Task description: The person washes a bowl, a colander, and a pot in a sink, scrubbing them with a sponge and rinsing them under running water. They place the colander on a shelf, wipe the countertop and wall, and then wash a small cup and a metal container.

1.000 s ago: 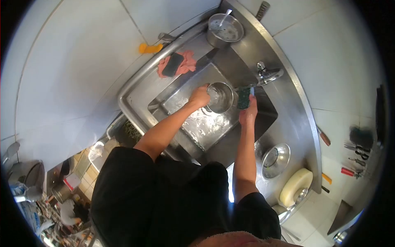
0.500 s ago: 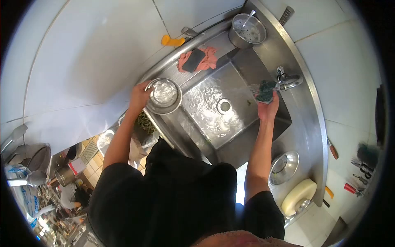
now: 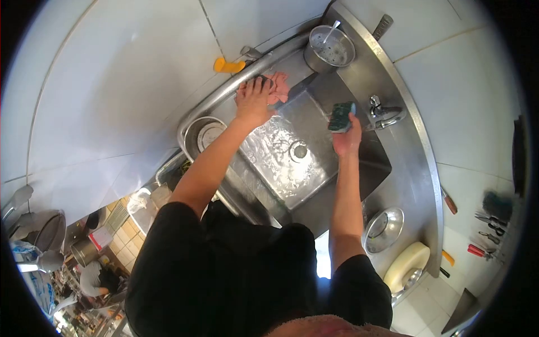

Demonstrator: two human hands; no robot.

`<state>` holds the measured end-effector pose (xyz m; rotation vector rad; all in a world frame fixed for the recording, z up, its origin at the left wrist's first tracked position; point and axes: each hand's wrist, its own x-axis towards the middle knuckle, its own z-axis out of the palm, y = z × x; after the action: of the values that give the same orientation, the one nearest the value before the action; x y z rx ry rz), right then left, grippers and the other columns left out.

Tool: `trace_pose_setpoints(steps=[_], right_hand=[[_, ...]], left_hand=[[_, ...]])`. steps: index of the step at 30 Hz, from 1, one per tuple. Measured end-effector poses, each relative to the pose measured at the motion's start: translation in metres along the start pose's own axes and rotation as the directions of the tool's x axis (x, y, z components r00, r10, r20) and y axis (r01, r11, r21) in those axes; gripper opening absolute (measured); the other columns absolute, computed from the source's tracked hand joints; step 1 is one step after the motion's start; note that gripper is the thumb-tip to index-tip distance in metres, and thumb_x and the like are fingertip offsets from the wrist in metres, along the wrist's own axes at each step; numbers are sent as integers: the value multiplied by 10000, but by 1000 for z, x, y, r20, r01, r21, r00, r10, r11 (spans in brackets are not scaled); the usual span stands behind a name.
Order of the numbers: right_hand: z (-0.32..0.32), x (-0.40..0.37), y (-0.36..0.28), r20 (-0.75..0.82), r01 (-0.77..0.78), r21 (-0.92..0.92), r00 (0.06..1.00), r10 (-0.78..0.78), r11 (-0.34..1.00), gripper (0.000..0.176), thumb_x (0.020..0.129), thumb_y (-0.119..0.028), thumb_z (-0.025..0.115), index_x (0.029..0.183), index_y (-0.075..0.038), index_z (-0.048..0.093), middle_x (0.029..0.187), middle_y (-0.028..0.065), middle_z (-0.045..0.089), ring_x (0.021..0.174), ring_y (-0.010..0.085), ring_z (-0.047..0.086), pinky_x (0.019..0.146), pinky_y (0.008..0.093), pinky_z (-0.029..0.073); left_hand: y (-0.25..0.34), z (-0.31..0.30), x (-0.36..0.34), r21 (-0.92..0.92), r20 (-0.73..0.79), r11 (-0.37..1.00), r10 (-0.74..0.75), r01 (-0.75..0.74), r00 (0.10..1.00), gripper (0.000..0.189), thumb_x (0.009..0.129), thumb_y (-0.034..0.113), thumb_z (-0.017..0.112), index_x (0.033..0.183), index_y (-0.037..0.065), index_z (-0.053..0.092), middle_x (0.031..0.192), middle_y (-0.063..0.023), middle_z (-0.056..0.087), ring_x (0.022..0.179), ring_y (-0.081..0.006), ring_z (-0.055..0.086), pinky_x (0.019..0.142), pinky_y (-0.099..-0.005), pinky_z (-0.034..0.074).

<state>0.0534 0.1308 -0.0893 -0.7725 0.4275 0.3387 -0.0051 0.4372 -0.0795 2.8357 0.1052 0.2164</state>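
Observation:
My left hand lies over a dark pad on a crumpled pink cloth at the sink's far ledge. Its fingers are spread and cover most of the pad. In my right hand, a green scouring sponge is held above the sink basin, just left of the faucet. A round metal pan stands on the left ledge, partly behind my left forearm. The wet steel sink has a round drain in its floor.
A metal pot with sudsy liquid and a spoon stands at the far corner. Along the right counter are a metal bowl and a pale, thick round object. Tools hang on the right wall. Another person is at lower left.
My left hand has let go of the round pan and moved right and away from me onto the dark pad. My right hand has shifted slightly left, away from the faucet, still with the sponge.

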Motion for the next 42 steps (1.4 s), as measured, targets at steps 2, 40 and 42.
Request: trace_pose_setpoints(steps=[2, 40, 42], right_hand=[[4, 13, 16, 60, -33, 47, 998, 30, 998, 306, 941, -221, 573, 1192, -47, 549, 1084, 105, 634, 929, 241, 610, 851, 394, 489], [195, 141, 132, 336, 314, -936, 668, -664, -159, 349, 872, -169, 571, 1206, -90, 632, 1098, 243, 523, 1025, 407, 537, 841, 524, 450], [202, 160, 117, 330, 241, -944, 656, -679, -226, 315, 883, -166, 550, 1173, -83, 639, 1067, 236, 522, 1013, 400, 537, 825, 525, 451]], left_hand=[[6, 26, 9, 221, 60, 975, -35, 21, 998, 730, 803, 270, 701, 1448, 111, 401, 1457, -165, 410, 1287, -367, 447, 1013, -571, 359], [-64, -104, -60, -807, 74, 503, -434, 310, 898, 626, 770, -14, 541, 1379, -112, 434, 1311, -187, 565, 1194, -238, 552, 1036, -324, 405], [-59, -107, -59, -814, 69, 504, -410, 289, 909, 627, 774, -12, 542, 1382, -111, 431, 1306, -181, 568, 1187, -234, 555, 1033, -322, 408]])
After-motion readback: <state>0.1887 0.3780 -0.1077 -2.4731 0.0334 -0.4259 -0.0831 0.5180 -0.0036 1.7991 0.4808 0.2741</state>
